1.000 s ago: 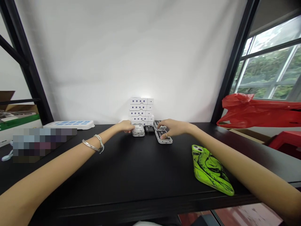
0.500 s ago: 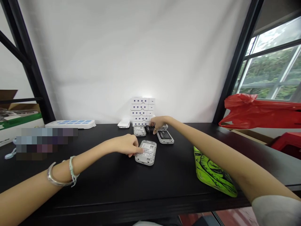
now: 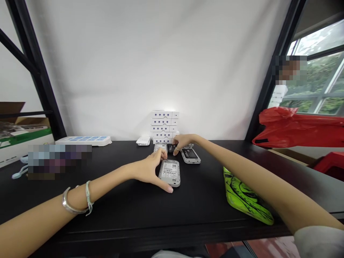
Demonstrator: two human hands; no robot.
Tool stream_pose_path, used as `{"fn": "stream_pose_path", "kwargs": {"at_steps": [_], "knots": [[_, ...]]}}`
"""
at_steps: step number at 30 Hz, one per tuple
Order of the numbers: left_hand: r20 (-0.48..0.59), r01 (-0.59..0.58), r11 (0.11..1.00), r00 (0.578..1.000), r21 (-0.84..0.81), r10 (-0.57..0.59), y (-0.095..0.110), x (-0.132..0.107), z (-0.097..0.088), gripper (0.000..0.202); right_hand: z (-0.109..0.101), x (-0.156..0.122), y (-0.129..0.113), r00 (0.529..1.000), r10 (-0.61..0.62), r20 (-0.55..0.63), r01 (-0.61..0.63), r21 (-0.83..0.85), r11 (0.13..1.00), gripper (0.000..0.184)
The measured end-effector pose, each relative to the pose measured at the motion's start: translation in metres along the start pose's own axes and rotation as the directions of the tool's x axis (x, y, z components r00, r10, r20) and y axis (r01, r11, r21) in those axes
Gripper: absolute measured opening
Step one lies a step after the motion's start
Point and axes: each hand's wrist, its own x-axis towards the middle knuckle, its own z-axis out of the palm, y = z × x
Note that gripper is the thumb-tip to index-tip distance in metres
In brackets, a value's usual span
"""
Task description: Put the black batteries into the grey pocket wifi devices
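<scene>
Barcode sticker point(image 3: 170, 169) on grey device point(image 3: 169, 182), text unreadable.

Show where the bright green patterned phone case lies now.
In the head view the green phone case lies on the black table's right side, partly behind the right forearm, near the grey device.

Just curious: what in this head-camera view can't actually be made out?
All in the head view:
The black device is largely hidden by the right hand.
The far grey device is partly covered by the left hand.
The printed label on the near grey device is too small to read.
The pixelated patch on the table blurs whatever lies there.
The red plastic bag is cut off by the right edge.
</scene>
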Motion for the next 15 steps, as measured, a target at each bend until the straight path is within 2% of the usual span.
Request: {"fn": "stream_pose_path", "kwargs": {"at_steps": [4, 7, 11, 15], "knots": [[-0.093, 0.077, 0.997, 0.993, 0.016, -0.075, 0.0, 0.0, 0.011, 0.089, 0.003, -0.013, -0.002, 0.982, 0.003, -0.187, -0.01, -0.038, 0.999, 0.072], [-0.149, 0.113, 0.993, 0.983, 0.027, -0.108, -0.001, 0.001, 0.018, 0.092, 0.007, -0.03, -0.007, 0.952, -0.066, -0.3, 0.069, -0.002, 0.998, 0.076], [-0.205, 0.143, 0.989, 0.969, 0.025, -0.135, -0.006, 0.004, 0.025, 0.098, 0.019, -0.053, -0.021, 0.951, -0.213, -0.224, 0.248, 0.139, 0.959, 0.078], [-0.248, 0.168, 0.986, 0.955, 0.007, -0.161, -0.005, 0.003, 0.027, 0.104, 0.028, -0.064, -0.034, 0.939, -0.304, -0.159, 0.33, 0.176, 0.927, 0.071]]}}
